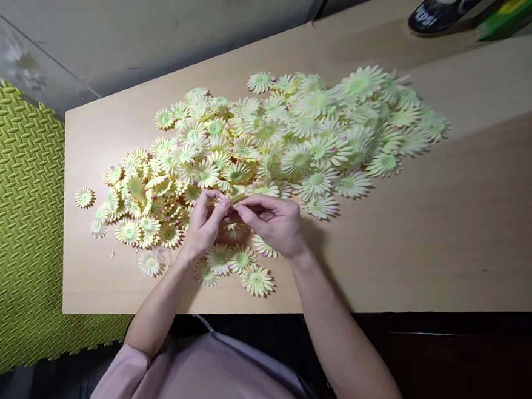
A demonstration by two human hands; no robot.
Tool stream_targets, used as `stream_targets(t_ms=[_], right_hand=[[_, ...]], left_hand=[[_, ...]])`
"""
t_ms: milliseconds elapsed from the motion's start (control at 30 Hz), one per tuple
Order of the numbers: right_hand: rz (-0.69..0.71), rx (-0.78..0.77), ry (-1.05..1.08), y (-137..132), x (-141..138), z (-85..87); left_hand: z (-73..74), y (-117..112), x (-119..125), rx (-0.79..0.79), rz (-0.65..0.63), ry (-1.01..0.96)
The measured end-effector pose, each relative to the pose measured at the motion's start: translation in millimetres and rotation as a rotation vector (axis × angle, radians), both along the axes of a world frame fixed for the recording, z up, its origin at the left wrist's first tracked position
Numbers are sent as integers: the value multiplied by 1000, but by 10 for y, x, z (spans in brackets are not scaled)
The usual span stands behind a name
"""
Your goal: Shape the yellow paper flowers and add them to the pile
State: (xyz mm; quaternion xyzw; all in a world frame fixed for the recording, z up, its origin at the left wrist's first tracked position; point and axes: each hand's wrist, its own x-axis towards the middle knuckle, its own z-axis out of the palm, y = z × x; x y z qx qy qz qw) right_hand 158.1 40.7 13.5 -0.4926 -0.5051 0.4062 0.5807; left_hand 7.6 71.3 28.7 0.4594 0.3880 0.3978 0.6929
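A broad heap of pale yellow-green artificial daisy heads (297, 158), some with purple petal tips, covers the middle of the table. At the heap's near edge my left hand (206, 223) and my right hand (274, 223) meet, thumbs and forefingers pinched. A pale artificial flower (226, 201) is caught between the fingertips, mostly covered by them. Below the hands lie several loose flower heads (258, 280), flat on the wood. Another single flower (150, 265) rests left of my left forearm, beside something clear and thin.
The light wooden table (433, 242) meets a grey wall (168, 36) at the back. A green woven-pattern foam mat (16, 211) stands along the left edge. At the far right are a dark Pepsi bottle (452, 1) and a green packet (510, 12).
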Motion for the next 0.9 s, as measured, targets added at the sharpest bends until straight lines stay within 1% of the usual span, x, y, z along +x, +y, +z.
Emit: stream_targets(t_ms=[233,367,500,600,667,700,733,800,900], right_hand=[[58,-25,85,0,-7,11],[60,-37,143,-6,7,37],[36,-67,268,-11,61,-11],[-57,-97,413,8,142,-72],[-188,-80,528,38,199,-88],[-259,-61,561,57,219,-87],[-325,-40,565,77,232,-82],[-429,-23,495,114,229,-65],[-478,-45,328,129,179,-45]], left_hand=[[-86,65,-7,-185,38,-152],[-72,71,6,-244,38,-182],[-36,77,-2,-281,37,-202],[-9,110,-43,-260,89,-242],[5,137,-71,-225,110,-236],[8,148,-79,-200,139,-200],[8,155,-82,-177,161,-157],[-4,154,-73,-117,168,-94],[-25,123,-38,-20,111,-63]])
